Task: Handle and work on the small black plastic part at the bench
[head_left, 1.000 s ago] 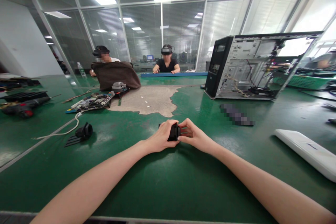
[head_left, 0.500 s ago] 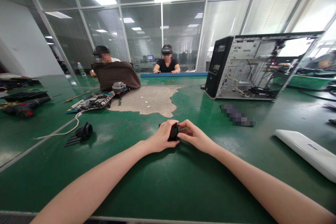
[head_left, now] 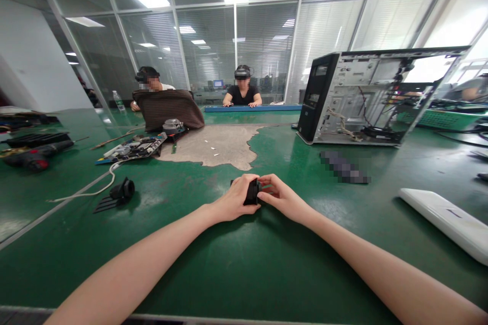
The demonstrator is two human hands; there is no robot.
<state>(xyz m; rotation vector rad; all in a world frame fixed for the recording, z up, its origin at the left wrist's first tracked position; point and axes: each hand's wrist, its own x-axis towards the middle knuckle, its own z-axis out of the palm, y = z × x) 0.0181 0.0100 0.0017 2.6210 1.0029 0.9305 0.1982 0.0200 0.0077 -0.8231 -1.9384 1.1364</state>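
Observation:
A small black boxy part [head_left: 251, 194] is held low over the green table in front of me; its exact kind does not show. My left hand [head_left: 237, 198] wraps round it from the left, thumb on the near side and fingers over the top. From the right, the thumb and fingertips of my right hand [head_left: 280, 195] pinch its right end. My fingers hide much of its shape. To the left lies a black plastic piece [head_left: 122, 190] with a round end and flat prongs, touched by neither hand.
An opened computer case [head_left: 324, 106] stands back right, with a blurred dark object [head_left: 345, 167] before it. A white casing [head_left: 442, 218] lies at right. On the left are a circuit board [head_left: 133, 148], a white cable [head_left: 91, 193] and a power drill [head_left: 38, 155]. Two people sit across the table.

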